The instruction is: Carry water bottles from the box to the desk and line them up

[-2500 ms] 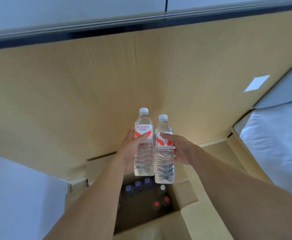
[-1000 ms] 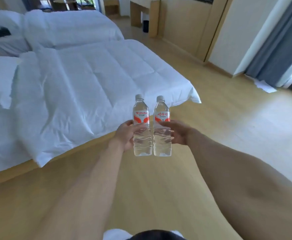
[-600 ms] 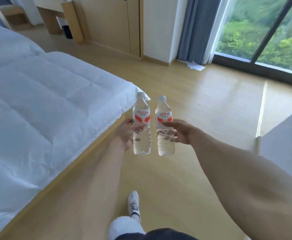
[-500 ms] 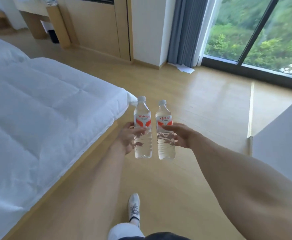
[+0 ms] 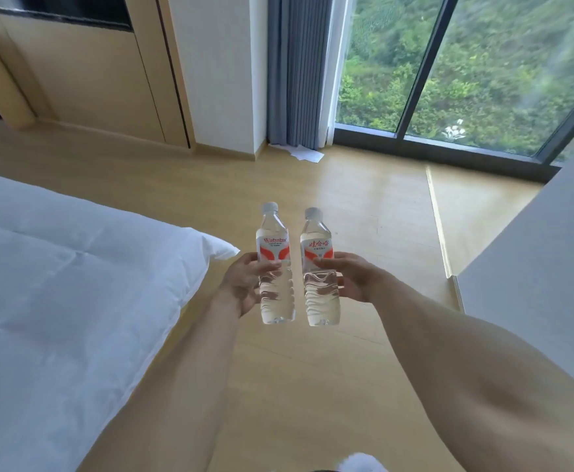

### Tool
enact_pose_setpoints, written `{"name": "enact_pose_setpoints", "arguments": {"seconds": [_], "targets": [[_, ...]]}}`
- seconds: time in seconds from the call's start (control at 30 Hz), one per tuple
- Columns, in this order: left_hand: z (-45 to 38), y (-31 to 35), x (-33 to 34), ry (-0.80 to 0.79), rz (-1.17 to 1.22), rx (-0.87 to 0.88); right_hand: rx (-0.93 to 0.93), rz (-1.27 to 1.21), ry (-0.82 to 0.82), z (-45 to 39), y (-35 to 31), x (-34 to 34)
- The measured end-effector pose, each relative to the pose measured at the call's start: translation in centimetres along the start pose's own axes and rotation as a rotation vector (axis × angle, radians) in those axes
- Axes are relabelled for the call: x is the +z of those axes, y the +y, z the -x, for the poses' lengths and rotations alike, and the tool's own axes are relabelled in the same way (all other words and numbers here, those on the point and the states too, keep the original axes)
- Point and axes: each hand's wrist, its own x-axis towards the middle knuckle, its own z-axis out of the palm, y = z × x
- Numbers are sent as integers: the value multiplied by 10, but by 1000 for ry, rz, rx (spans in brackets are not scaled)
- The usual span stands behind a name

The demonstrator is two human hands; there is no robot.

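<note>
Where the shoe showed before, each hand (image 5: 244, 284) (image 5: 357, 281) gripping one upright bottle (image 5: 275, 267) (image 5: 319, 270), now apart.

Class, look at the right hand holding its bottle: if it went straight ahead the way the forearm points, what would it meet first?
Probably nothing soon: beyond the right hand and its bottle lies open wooden floor, then the grey curtain and window. Depth is unclear.

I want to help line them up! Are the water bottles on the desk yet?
Not yet. Each hand holds one upright bottle: left hand the left bottle, right hand the right bottle, above the wooden floor. Setting down and lining up remain.
</note>
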Motion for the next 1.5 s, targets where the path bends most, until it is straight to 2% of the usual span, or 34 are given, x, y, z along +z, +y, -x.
{"name": "enact_pose_setpoints", "arguments": {"seconds": [0.27, 0.53, 0.83, 1.03, 1.3, 1.5], "targets": [[-83, 37, -3, -68, -1, -32, -13, -3, -2, -79, -42, -14], [-202, 83, -2, 25, 50, -16, 8, -22, -75, -209, -96, -46], [-351, 167, 18, 120, 82, 17, 5, 18, -198, -359, -211, -76], [-433, 212, 15, 132, 49, 2, 13, 24, -191, -440, -266, -90], [-566, 264, -20, 124, 13, -33, 88, 194, -183, -570, -335, -89], [-667, 324, -68, 140, 66, -37, 115, 257, -210, -683, -407, -60]]}}
